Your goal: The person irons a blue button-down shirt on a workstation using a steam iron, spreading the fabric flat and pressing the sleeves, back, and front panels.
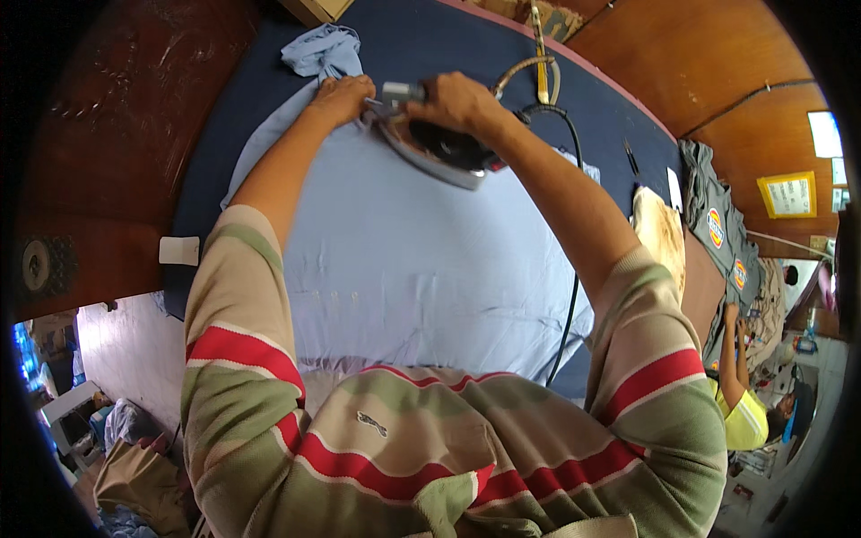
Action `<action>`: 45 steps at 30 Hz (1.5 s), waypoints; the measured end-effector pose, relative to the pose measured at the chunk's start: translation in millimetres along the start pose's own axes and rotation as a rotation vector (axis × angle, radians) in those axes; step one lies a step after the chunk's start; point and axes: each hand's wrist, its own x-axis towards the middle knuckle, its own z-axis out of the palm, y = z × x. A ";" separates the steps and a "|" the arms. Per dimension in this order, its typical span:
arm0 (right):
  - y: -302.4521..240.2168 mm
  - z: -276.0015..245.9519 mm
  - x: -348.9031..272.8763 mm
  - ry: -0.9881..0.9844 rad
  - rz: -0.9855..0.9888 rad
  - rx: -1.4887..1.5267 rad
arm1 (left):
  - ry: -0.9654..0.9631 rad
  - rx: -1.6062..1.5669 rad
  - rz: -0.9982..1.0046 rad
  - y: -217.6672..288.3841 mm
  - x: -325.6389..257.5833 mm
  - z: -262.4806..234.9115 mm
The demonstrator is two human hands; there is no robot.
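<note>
A light blue shirt [386, 260] lies spread over a dark blue padded ironing table [430, 45]. Its far left part is bunched up. My left hand [343, 100] is at the shirt's far edge beside this bunch, fingers bent onto the cloth and gripping it. In my right hand [459, 103] is the handle of a clothes iron [435, 161], wrapped by my fingers. The iron's metal soleplate rests on the shirt, its tip toward my left hand. The iron is slightly blurred. Part of the shirt's near edge is hidden by my body.
A black cord [572, 314] and a hose [518, 70] run from the iron. Right of the shirt lie a scorched cream cloth [659, 229] and grey garments [713, 215]. A white card [179, 251] sits at the left edge. Another person in a yellow top [743, 417] works at far right.
</note>
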 end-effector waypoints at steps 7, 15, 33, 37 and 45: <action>-4.1 5.2 -28.7 -0.121 -0.078 0.138 | 0.628 -0.175 -0.153 27.3 -74.4 19.5; -8.5 22.8 -182.9 -0.325 -0.222 0.090 | 0.353 -0.131 -0.211 65.0 -258.4 40.3; -137.0 47.2 -93.0 -0.284 -0.449 0.053 | 0.828 -0.147 -0.449 90.8 -307.6 76.0; -172.2 57.3 -63.8 -0.251 -0.495 0.087 | 0.866 -0.190 -0.491 91.5 -307.1 74.7; -173.2 56.5 -72.8 -0.271 -0.523 0.025 | 1.037 -0.595 -0.749 79.2 -309.2 84.3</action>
